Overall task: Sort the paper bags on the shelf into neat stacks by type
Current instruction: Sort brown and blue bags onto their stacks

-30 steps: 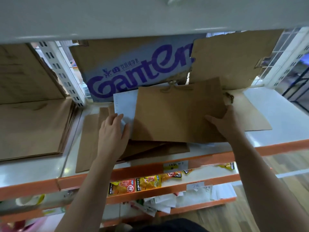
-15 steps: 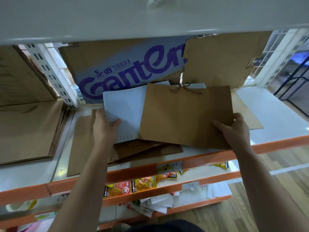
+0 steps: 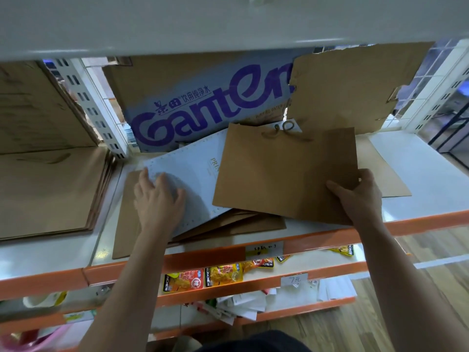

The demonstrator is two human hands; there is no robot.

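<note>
A brown paper bag with twine handles (image 3: pixel 279 171) is lifted a little off the white shelf (image 3: pixel 416 161); my right hand (image 3: pixel 360 196) pinches its lower right corner, thumb on top. A white bag with dotted edges (image 3: pixel 187 174) lies tilted beneath it, and my left hand (image 3: pixel 157 199) rests flat on its left part, fingers spread. More flat brown bags (image 3: pixel 228 224) lie fanned underneath. A long brown bag (image 3: pixel 124 224) lies at the left, and another flat brown bag (image 3: pixel 385 174) sits behind my right hand.
A neat stack of large brown bags (image 3: pixel 48 189) fills the left bay past the upright post (image 3: pixel 94 107). A Ganten carton (image 3: pixel 198 97) and torn cardboard (image 3: pixel 355 90) stand at the back. The upper shelf (image 3: pixel 228 24) hangs overhead. Snack packets (image 3: pixel 203 278) lie on lower shelves.
My right hand drew the brown handled bag rightward and toward me, uncovering more of the white bag. My left hand slid onto the white bag's left side.
</note>
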